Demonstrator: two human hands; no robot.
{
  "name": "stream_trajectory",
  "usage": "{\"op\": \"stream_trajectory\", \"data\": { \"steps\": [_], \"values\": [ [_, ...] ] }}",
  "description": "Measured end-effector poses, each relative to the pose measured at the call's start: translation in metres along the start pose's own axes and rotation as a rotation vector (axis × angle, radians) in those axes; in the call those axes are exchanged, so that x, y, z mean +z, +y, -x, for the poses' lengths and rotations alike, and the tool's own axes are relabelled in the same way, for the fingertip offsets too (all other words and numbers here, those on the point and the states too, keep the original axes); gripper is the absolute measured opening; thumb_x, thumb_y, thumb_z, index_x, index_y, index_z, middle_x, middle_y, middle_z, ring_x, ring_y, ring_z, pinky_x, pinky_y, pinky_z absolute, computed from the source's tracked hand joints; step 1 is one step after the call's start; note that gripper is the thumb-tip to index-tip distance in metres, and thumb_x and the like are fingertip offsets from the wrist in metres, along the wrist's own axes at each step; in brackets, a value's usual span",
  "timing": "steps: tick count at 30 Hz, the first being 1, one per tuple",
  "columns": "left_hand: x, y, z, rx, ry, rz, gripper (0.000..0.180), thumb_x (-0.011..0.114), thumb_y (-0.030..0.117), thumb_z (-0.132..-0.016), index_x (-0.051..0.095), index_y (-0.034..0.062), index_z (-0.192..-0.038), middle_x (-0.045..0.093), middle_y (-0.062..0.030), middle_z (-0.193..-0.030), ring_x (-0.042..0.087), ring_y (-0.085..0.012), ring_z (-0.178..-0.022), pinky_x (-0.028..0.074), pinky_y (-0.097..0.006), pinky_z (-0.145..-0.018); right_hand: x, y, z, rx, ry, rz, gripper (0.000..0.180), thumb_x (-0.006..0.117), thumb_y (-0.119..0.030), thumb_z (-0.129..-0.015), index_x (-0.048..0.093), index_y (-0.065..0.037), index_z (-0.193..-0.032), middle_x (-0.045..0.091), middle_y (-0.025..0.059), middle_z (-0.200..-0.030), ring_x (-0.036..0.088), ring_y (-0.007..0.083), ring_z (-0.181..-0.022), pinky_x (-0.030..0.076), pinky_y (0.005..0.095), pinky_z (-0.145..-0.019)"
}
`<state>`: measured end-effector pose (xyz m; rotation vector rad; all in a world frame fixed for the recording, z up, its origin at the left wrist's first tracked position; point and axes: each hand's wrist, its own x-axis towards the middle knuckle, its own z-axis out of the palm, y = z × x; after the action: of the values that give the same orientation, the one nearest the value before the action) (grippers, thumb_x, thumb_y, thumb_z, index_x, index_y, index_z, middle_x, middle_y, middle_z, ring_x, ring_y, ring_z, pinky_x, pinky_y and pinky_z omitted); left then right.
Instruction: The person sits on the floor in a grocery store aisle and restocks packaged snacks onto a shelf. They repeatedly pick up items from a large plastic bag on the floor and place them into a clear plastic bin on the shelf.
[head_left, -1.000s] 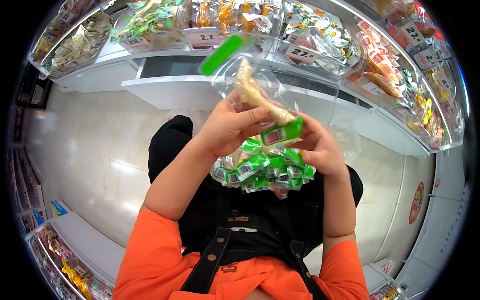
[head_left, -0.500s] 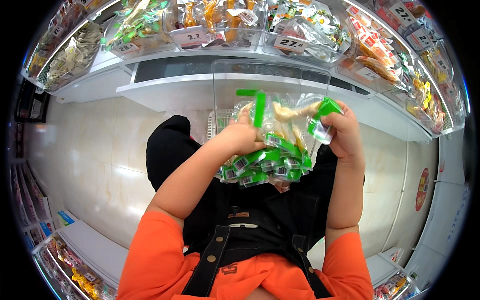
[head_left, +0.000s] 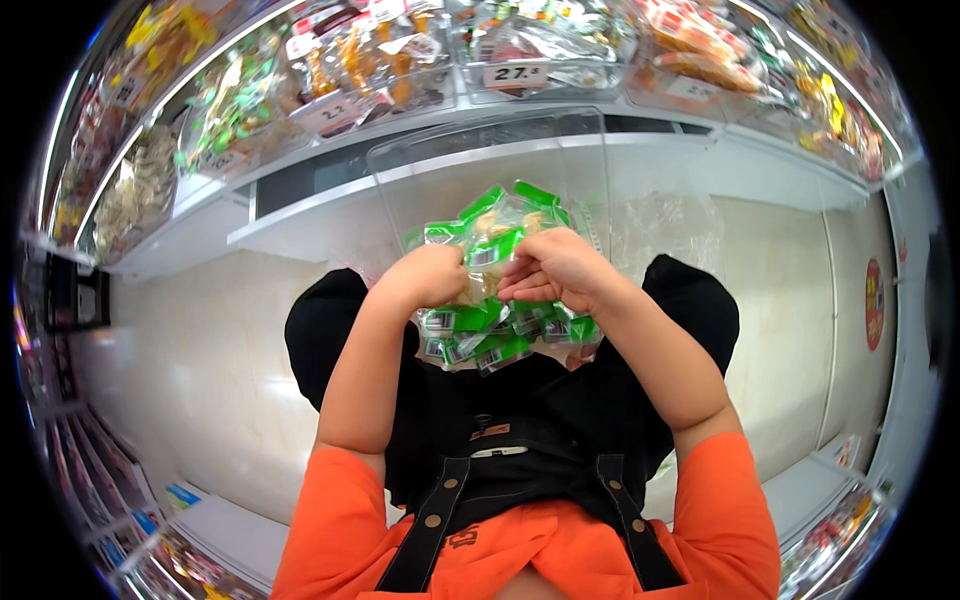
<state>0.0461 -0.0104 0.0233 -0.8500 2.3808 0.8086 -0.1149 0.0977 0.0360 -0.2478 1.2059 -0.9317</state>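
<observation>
Clear snack packets with green labels [head_left: 500, 354] are heaped in a transparent plastic bin [head_left: 390, 165] between my knees. Pale pieces of food show through some of the film. My left hand [head_left: 428, 274] is closed at the left of the heap, its fingertips hidden among the packets. Across from it, my right hand [head_left: 558, 268] has its thumb and bent fingers at the edge of one green-labelled packet [head_left: 494, 250], which lies between the two hands. Its lower fingers curl loosely over the heap.
A white shelf ledge [head_left: 330, 195] runs behind the bin, with clear display trays [head_left: 545, 80] of packaged snacks above it. A crumpled clear plastic bag [head_left: 665, 235] lies on the floor to the right. Low shelves [head_left: 230, 530] stand behind me on both sides.
My right hand has come down and left from the raised packet at the right to the heap. My left hand has shifted left. The view has turned a little, and the plastic bag shows.
</observation>
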Motion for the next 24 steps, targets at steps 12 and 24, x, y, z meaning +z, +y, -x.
{"op": "stream_trajectory", "data": {
  "steps": [12,24],
  "values": [
    [0.013,-0.009,-0.082,0.194,0.135,0.396,0.051,0.035,0.040,-0.090,0.036,0.0094,-0.131,0.038,-0.0192,-0.131,0.034,-0.0286,-0.124,0.026,-0.032,-0.100,0.000,0.019,0.007,0.040,-0.116,0.062,0.033,0.043,-0.017,-0.075,0.053,0.014,-0.078,0.058,0.0270,-0.069,0.063,0.0289,-0.058,0.053,0.0293,-0.045],
    [0.016,0.000,-0.081,-0.052,-0.152,0.437,0.061,0.034,0.052,-0.085,0.027,0.0210,-0.137,0.026,-0.0101,-0.137,0.029,-0.0278,-0.123,0.023,-0.041,-0.100,-0.126,0.159,0.203,-1.173,0.897,0.278,0.012,0.056,-0.013,-0.076,0.060,-0.007,-0.066,0.060,0.0086,-0.067,0.059,0.0245,-0.064,0.047,0.0323,-0.058]
  ]
}}
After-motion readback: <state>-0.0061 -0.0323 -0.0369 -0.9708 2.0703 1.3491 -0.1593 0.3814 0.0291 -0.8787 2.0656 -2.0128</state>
